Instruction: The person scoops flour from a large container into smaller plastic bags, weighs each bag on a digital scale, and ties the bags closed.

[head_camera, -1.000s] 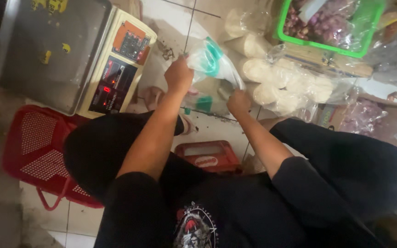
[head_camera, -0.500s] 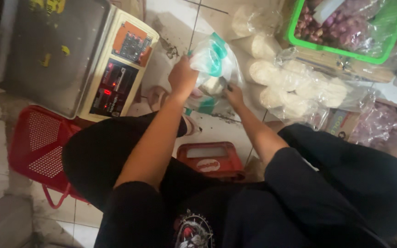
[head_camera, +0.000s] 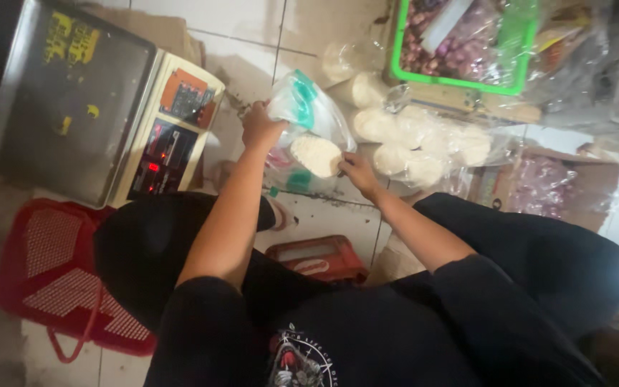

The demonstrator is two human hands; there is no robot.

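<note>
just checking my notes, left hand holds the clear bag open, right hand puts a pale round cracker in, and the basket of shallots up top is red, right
Not quite: the basket of shallots is green, as the head view shows. The rest stands: the left hand holds the clear bag open and the right hand puts the pale round cracker in.

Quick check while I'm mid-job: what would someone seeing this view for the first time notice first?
The left hand holds up a clear plastic bag at centre while the right hand brings a pale round cake to its opening. Just right lies a heap of similar pale cakes in plastic below a green basket. At left sits a weighing scale above a red basket.
</note>
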